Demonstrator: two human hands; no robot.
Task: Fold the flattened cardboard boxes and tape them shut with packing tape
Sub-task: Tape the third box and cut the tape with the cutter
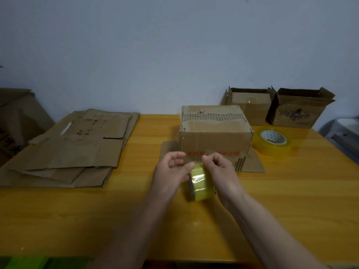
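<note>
A folded cardboard box (215,131) stands upside-up on the yellow table (136,220), its top flaps closed and its lower flaps spread flat. In front of it I hold a roll of yellowish packing tape (201,183) on edge. My left hand (171,171) grips the roll from the left, thumb on its rim. My right hand (221,171) pinches the tape's loose end at the top of the roll, close to the box's front face.
A pile of flattened cardboard boxes (73,148) lies at the left. Two open boxes (250,105) (297,109) stand at the back right by the wall. A second tape roll (273,140) lies flat right of the box.
</note>
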